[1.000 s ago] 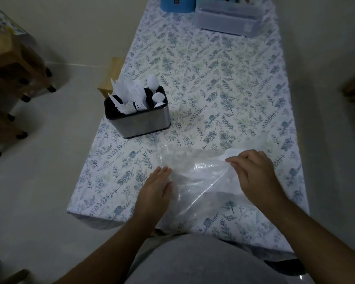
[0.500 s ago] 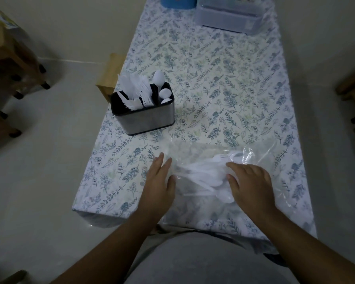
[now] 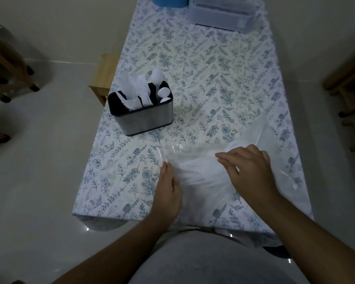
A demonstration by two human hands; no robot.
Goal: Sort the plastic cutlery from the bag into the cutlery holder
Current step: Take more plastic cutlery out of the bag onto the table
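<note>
Floral cloth covers the long surface [image 3: 203, 64], dimly lit. On its left stands the cutlery holder [image 3: 140, 113], already bristling with white forks and spoons. Nearer the edge, the left hand [image 3: 168, 191] lies flat and open, pinning the clear bag [image 3: 205, 175] without gripping it. The right hand [image 3: 252, 173] rests on top with fingers loosely spread — whether it pinches the film I cannot tell. What cutlery remains is a pale blur inside. Best to hold the left side down, find the mouth, and draw pieces out by their handles — one kind at a time.
</note>
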